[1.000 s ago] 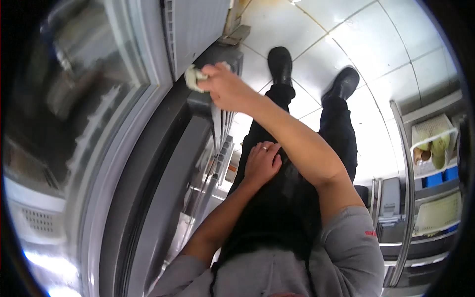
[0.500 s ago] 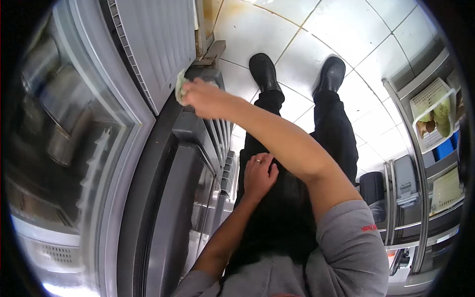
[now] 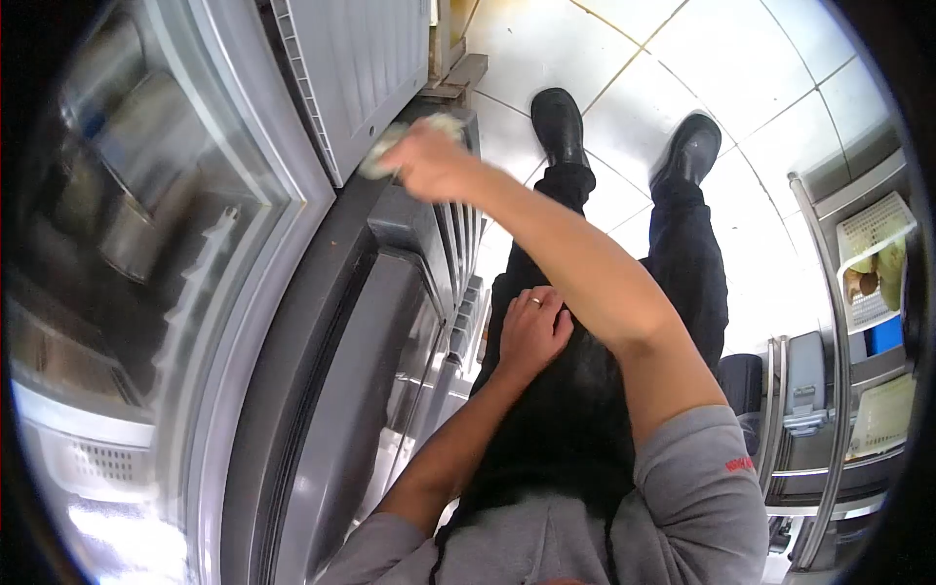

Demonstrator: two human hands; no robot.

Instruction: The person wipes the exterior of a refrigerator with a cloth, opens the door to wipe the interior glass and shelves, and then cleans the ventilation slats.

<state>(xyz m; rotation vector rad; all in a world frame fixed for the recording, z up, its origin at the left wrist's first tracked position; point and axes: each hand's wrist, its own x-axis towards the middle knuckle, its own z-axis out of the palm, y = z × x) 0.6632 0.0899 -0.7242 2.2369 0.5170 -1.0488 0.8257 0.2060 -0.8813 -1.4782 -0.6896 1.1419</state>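
Observation:
My right hand [image 3: 434,164] is closed on a pale, crumpled cloth [image 3: 382,156] at the dark grey ledge [image 3: 336,234], just beside the lower corner of a light grey ribbed panel [image 3: 366,78]. Both the hand and the cloth are slightly blurred. My left hand [image 3: 534,333], with a ring on one finger, rests on my black-clad thigh, its fingers loosely spread and nothing visible in it. Left of the ledge stands a glass door [image 3: 283,219] with a pale frame.
A metal rack [image 3: 829,351] at the right holds a white basket [image 3: 873,229] with vegetables, grey containers and a blue item. My black shoes [image 3: 559,127] stand on white floor tiles [image 3: 624,88]. Grey slatted drawer fronts lie below my right hand.
My right hand and the cloth have shifted a little along the ledge, and more of the cloth shows. The whole view has moved slightly. My left hand still rests on my thigh.

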